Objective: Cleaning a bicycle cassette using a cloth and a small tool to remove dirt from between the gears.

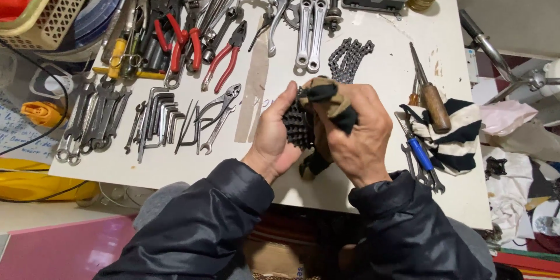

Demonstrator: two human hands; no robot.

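Over the near edge of the white counter [175, 166], the left hand [273, 140] cups a black toothed sprocket cluster [296, 123], fingers curled behind it. The right hand [361, 134] presses a tan-and-black rag [331, 100] onto it, fingers closed on the cloth. Just right lie a blue-handled screwdriver [419, 151] and striped cloth [461, 134]. Beyond rests a bicycle chain [348, 58]; left, hex keys [157, 118] and red-handled pliers [224, 61].

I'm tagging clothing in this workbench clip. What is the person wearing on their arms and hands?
Both arms are covered by dark, near-black padded jacket sleeves with a slight sheen, creased and ending in plain cuffs at the wrists. The left hand and right hand are bare: no gloves. No rings or watch show, and no markings are visible on the sleeves.
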